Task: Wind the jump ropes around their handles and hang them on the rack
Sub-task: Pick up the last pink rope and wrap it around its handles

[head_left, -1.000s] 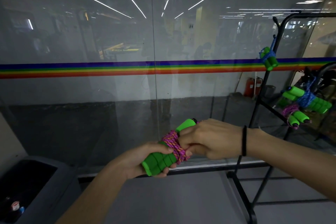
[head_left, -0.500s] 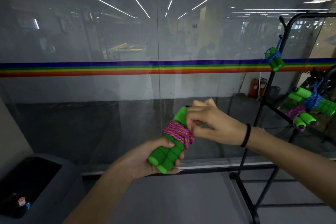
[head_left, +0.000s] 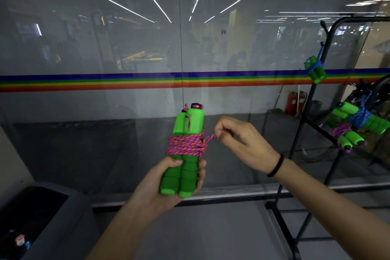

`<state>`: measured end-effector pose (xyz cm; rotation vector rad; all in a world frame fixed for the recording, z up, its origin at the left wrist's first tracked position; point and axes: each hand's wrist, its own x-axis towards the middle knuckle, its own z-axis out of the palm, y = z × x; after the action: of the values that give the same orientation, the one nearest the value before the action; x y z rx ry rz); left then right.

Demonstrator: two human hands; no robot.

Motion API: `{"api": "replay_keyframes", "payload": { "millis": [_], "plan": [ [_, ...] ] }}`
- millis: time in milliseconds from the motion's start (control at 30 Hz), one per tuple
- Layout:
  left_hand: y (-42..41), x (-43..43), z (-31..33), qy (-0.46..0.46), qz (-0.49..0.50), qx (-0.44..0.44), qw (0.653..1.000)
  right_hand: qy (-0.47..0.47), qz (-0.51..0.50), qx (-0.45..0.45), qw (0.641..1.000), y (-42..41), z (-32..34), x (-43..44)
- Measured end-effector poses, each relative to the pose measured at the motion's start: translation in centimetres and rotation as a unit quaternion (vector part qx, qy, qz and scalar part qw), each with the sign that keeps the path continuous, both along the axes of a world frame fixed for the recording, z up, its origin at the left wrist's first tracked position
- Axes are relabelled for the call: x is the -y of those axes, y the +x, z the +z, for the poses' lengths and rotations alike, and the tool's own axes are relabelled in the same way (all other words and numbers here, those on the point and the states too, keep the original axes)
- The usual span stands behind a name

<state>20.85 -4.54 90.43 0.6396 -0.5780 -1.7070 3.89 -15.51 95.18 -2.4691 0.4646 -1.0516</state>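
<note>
Two green jump-rope handles [head_left: 187, 124] stand upright side by side, bound at the middle by a pink and orange rope [head_left: 185, 144]. My left hand [head_left: 166, 183] grips the lower ends of the handles from below. My right hand [head_left: 238, 143] pinches a short loop of that rope just to the right of the winding. A black rack [head_left: 310, 103] stands at the right. On it hang a blue-roped bundle [head_left: 315, 69] high up, another blue-roped bundle [head_left: 358, 117] lower down, and a pink-roped bundle [head_left: 348, 138] beside it.
A glass wall with a rainbow stripe [head_left: 126, 81] fills the view ahead. A dark grey bin [head_left: 42, 213] sits at the lower left. The rack's base bars [head_left: 282, 228] run along the floor at the lower right. A red fire extinguisher [head_left: 294, 101] stands behind the glass.
The handles have turned from tilted to upright and risen. My right hand has come off the winding and now pulls a rope loop out to the right.
</note>
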Motion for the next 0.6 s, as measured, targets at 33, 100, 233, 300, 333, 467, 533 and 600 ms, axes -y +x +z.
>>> {"api": "replay_keyframes", "payload": {
  "millis": [33,100,233,300,333,467,533,600],
  "plan": [
    [0.0,0.1,-0.1,0.0,0.008,0.024,1.0,-0.01,-0.01,-0.015,1.0,0.3,-0.1,-0.2],
    [0.0,0.1,-0.1,-0.012,0.038,0.098,0.994,-0.032,-0.029,-0.044,0.998,0.9,-0.3,-0.6],
    [-0.4,0.2,-0.3,-0.046,0.102,0.219,0.969,-0.069,-0.071,-0.04,0.994,1.9,-0.5,-1.8],
    [-0.4,0.4,-0.2,-0.052,0.143,0.242,0.958,-0.082,-0.114,-0.042,0.989,2.5,-0.6,-2.1],
    [-0.3,0.6,-0.1,-0.051,0.169,0.253,0.951,-0.084,-0.127,-0.038,0.988,2.9,-0.7,-2.1],
    [-0.1,1.9,0.0,-0.036,0.241,0.274,0.93,0.005,-0.123,0.043,0.991,4.3,-1.0,-1.6],
    [0.1,2.6,0.2,-0.029,0.247,0.262,0.932,0.09,-0.126,0.087,0.984,5.0,-1.0,-0.6],
    [0.1,3.2,0.2,-0.031,0.235,0.218,0.947,0.159,-0.141,0.115,0.97,5.0,-1.4,0.8]
  ]
}}
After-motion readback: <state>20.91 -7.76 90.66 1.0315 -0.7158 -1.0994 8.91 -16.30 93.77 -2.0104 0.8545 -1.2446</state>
